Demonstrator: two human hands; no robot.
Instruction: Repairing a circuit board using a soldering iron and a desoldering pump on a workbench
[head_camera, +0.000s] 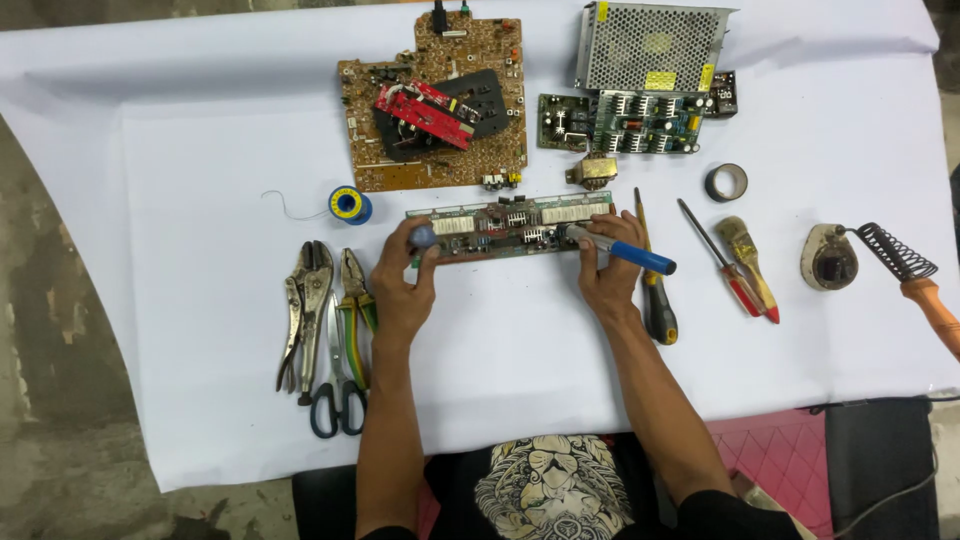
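Both forearms reach up to a long green circuit board (515, 226) lying crosswise at table centre. His left hand (405, 285) pinches its nine o'clock end, fingers curled; his right hand (608, 265), at three o'clock, grips a blue-handled soldering tool (625, 251) against the board.

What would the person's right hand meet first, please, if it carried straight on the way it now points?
The right hand, holding a blue-handled tool, points away from the person across the long green circuit board. Past that board, the first thing in line looks like the small transformer-like part, though depth is hard to judge.
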